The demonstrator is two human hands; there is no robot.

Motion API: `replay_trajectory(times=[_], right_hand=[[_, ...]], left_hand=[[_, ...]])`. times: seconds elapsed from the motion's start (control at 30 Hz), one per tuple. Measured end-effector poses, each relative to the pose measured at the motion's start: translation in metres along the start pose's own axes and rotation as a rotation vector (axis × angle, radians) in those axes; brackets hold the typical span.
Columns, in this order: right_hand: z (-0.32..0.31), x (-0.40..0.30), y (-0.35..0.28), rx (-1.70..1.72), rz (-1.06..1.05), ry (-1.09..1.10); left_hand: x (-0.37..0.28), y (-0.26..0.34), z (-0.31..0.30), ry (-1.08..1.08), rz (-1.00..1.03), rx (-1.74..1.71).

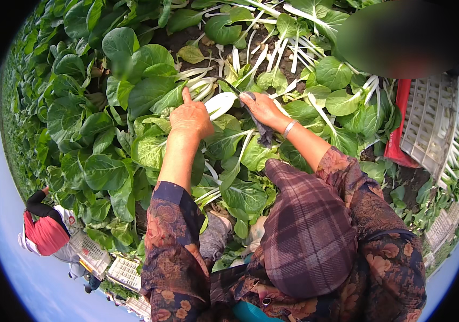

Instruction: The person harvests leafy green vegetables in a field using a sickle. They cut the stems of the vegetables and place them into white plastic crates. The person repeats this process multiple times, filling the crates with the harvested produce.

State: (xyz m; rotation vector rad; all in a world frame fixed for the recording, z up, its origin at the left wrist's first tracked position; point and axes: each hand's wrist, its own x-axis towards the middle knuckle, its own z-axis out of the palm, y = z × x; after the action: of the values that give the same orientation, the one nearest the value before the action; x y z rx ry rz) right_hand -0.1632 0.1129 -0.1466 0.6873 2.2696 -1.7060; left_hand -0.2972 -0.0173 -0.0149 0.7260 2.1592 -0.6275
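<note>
My left hand (192, 118) is closed around a bok choy plant (169, 86), its index finger stretched along the leaves. The fingers' undersides are hidden. A broad white stalk (220, 104) sticks out just right of that hand. My right hand (267, 110) grips a thin dark curved blade (226, 83), perhaps a small sickle, by its handle, which the hand hides. Dark grey cloth (262, 131) hangs from the same grip. The blade's tip lies close to the white stem bases, and I cannot tell whether it touches them. Loose yellowing leaves (191, 53) and cut stalks (294, 54) lie on the soil beyond.
Dense standing bok choy (68, 112) fills the left. At right stands a white plastic crate (430, 116) beside a red object (397, 135). More crates (124, 273) line the lower left, near another person in a red top (44, 235). The upper right is blurred.
</note>
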Motion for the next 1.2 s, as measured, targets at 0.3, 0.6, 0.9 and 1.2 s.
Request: replay_trajectory(times=[0.3, 0.6, 0.9, 1.2], right_hand=[[0.017, 0.015, 0.018, 0.151, 0.087, -0.082], [-0.022, -0.029, -0.017, 0.787, 0.220, -0.028], [-0.063, -0.064, -0.088, 1.068, -0.153, -0.326], [-0.047, -0.085, -0.088, 1.100, 0.000, -0.340]], left_hand=[[0.002, -0.008, 0.018, 0.036, -0.002, -0.090], [-0.073, -0.001, 0.037, 0.363, 0.216, -0.487], [-0.157, -0.006, 0.024, -0.033, 0.392, -1.711], [-0.139, 0.044, 0.075, 0.294, 0.281, -1.589]])
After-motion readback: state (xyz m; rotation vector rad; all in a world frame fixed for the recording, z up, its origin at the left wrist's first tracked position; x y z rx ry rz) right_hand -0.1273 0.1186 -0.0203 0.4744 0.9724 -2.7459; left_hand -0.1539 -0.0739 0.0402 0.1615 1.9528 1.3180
